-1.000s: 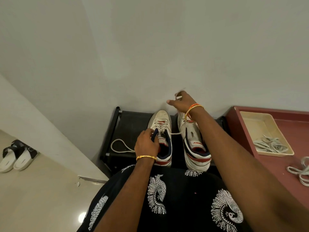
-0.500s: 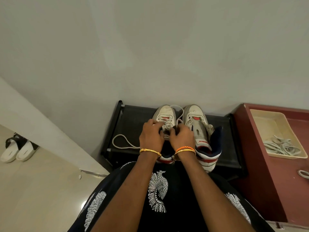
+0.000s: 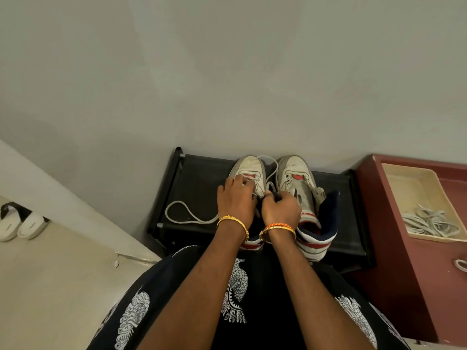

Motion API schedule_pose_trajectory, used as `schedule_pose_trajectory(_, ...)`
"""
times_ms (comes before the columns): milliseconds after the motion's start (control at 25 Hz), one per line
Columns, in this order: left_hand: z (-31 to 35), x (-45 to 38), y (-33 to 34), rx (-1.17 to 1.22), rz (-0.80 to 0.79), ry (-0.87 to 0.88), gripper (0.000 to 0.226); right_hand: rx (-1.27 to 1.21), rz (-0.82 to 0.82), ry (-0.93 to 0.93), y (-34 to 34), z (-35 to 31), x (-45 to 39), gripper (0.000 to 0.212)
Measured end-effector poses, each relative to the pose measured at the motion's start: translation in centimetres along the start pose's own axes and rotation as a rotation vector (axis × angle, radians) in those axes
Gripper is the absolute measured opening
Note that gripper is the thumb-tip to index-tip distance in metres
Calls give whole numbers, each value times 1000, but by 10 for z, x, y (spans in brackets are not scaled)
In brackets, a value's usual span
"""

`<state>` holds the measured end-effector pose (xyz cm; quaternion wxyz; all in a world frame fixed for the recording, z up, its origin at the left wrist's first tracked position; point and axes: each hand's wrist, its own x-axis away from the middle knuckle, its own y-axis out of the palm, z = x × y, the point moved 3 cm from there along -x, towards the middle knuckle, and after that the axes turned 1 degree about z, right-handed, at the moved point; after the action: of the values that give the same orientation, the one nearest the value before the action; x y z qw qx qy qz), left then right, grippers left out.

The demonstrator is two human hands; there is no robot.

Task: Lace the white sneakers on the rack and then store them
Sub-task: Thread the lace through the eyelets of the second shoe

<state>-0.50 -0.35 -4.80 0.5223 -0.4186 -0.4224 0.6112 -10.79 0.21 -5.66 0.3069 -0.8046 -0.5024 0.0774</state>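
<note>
my 2 hands meet over the left sneaker (image 3: 249, 173) on top of the black rack (image 3: 199, 183), and they cover most of what matters. my left hand (image 3: 236, 202) has its fingers curled down onto the laced front of that shoe, pinching the lace (image 3: 188, 218) near the eyelets, though the pinch itself sits under my knuckles and i can't see which eyelet. my right hand (image 3: 280, 209) is closed in a tight grip on a dark bit at the shoe's tongue, with a strand of lace running just beside the thumb; whether that grip clamps tongue, lace or both i cannot tell. the heel and opening of this sneaker are hidden behind both wrists, only a red and white strip of sole showing below my bangles.

1 lace end trails left across the rack in a loose loop, another arcs round the toe between the 2 shoes. the right sneaker (image 3: 303, 195) stands touching the first, toe to the wall, its navy collar flopped open to the right, its eyelets bare.

right of the rack, a maroon surface (image 3: 404, 248) carries a cream tray (image 3: 414, 183) of tangled spare laces (image 3: 429, 221), cut off by the frame edge. on the floor far left, a pair of white slippers (image 3: 21, 223), partly cropped.
</note>
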Motion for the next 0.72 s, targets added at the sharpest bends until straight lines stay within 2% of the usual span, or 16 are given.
schedule_pose_trajectory(240, 1, -1, 0, -71, -33, 44, 30, -29, 42, 0, 2, 2, 4, 22)
schedule_pose_trajectory(320, -1, -1, 0, 10, -16, 15, 26, -31, 51, 1, 2, 3, 5, 21)
schedule_pose_trajectory(400, -11, 0, -2, 285, 67, -188, 16, -32, 58, 11, 2, 4, 7, 20)
schedule_pose_trajectory(520, -23, 0, 2, 815, 95, -649, 11, -45, 56, 23, 3, 4, 10, 20)
schedule_pose_trajectory(600, -25, 0, 3, 1081, 103, -803, 8, -38, 47, 5, 5, 4, 10, 20)
schedule_pose_trajectory(640, -25, -1, 2, 1098, 102, -759, 11, -30, 43, -19, 6, 5, 10, 19)
schedule_pose_trajectory(680, -24, -3, 0, 973, 88, -603, 15, -23, 40, -53, 6, 5, 10, 17)
schedule_pose_trajectory(720, -22, -4, -2, 722, 64, -385, 19, -14, 40, -92, 7, 5, 10, 14)
